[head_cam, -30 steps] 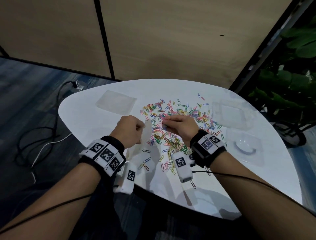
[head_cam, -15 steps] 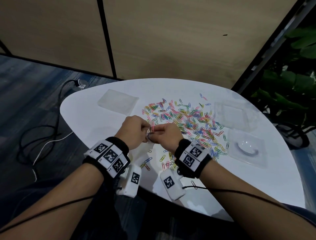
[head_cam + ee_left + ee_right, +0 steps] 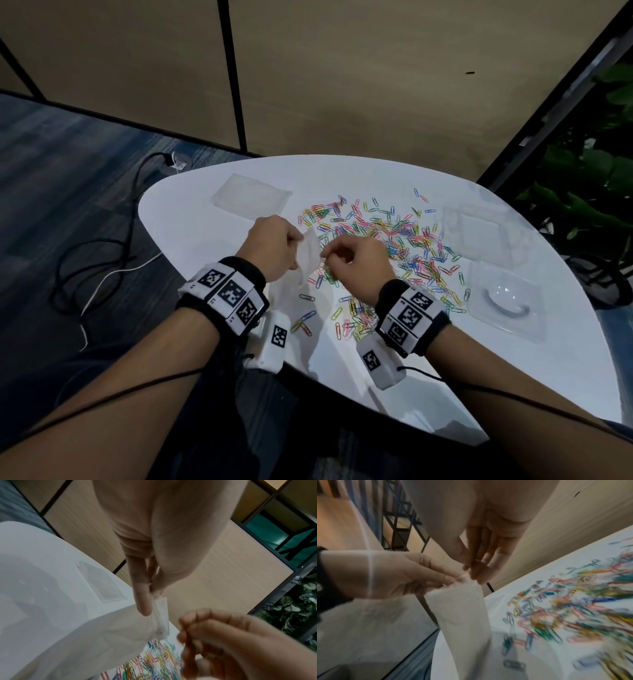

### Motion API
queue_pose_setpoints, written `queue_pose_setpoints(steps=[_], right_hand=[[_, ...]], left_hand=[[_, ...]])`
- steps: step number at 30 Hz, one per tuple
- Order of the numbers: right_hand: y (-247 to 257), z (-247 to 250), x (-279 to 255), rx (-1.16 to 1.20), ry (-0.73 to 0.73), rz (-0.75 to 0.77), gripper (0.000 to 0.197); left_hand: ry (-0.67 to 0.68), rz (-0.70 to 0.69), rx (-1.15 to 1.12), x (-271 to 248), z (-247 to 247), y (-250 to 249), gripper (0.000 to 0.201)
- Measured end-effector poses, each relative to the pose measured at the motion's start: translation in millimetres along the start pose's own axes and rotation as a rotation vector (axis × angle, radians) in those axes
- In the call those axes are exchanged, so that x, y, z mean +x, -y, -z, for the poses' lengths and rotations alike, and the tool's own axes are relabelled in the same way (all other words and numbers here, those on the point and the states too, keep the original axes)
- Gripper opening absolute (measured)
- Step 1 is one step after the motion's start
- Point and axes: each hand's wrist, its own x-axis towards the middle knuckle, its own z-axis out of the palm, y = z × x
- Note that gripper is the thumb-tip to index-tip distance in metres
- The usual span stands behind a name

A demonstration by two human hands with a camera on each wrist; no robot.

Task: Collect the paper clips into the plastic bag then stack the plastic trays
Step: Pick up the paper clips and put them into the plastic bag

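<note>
White table (image 3: 191, 219) under tan partition; left hand (image 3: 274, 248) pinching plastic bag (image 3: 310, 253) at its top edge, right hand (image 3: 356, 265) fingertips curled at its mouth, contents indiscernible; paper clips (image 3: 394, 236) scattered beyond, plastic trays (image 3: 476, 236) farther right.

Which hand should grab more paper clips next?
The right hand, probably: it is beside the paper clips, while the left hand pinches the plastic bag by its top.
</note>
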Motion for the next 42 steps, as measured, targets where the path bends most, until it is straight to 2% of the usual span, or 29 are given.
queue_pose_setpoints(steps=[1, 4, 5, 7, 9, 14, 17, 19, 21, 26, 28, 30, 34, 37, 40, 42], right_hand=[[-6, -4, -6, -0.066, 0.099, 0.034, 0.022], [-30, -34, -34, -0.494, 0.559, 0.246, 0.034], [-41, -47, -45, -0.617, 0.65, 0.361, 0.042], [-61, -68, -62, -0.777, 0.739, 0.538, 0.058], [-75, -73, -73, -0.888, 0.76, 0.545, 0.066], [-101, -40, -80, -1.143, 0.648, 0.492, 0.066], [-112, -20, -66, -1.191, 0.585, 0.309, 0.075], [-111, -15, -57, -1.137, 0.594, 0.184, 0.076], [-110, -16, -49, -1.056, 0.566, 0.16, 0.07], [-110, -21, -34, -0.979, 0.404, 0.245, 0.023], [-108, -15, -28, -0.953, 0.386, 0.208, 0.016], [-107, -4, -22, -0.838, 0.33, 0.105, 0.015], [-101, 23, -11, -0.421, 0.062, -0.207, 0.011], [-86, 39, -4, 0.07, -0.03, -0.424, 0.012], [-57, 43, -2, 0.605, -0.03, -0.466, 0.024], [-36, 36, -2, 0.803, -0.005, -0.451, 0.029]], left_hand=[[-0.005, 0.006, 0.006, 1, 1, 1, 0.028], [-0.008, 0.005, 0.028, 3, 3, 3, 0.025], [-0.007, 0.001, 0.035, 4, 2, 3, 0.025], [-0.005, -0.006, 0.044, 5, 3, 4, 0.025], [-0.001, -0.009, 0.051, 4, 3, 4, 0.026], [0.004, -0.027, 0.079, -1, 6, -2, 0.028], [0.019, -0.023, 0.099, -2, 4, -4, 0.028], [0.031, -0.026, 0.117, -3, 1, -5, 0.029], [0.045, -0.028, 0.129, -3, -1, -5, 0.03], [0.091, -0.015, 0.165, -3, -7, -5, 0.031], [0.103, -0.019, 0.176, -3, -9, -6, 0.032], [0.11, -0.026, 0.185, -3, -10, -7, 0.031], [0.122, -0.03, 0.181, -4, -12, -10, 0.029], [0.136, -0.028, 0.183, -5, -14, -11, 0.03], [0.136, -0.041, 0.188, -6, -15, -12, 0.03], [0.127, -0.054, 0.189, -6, -16, -13, 0.03]])
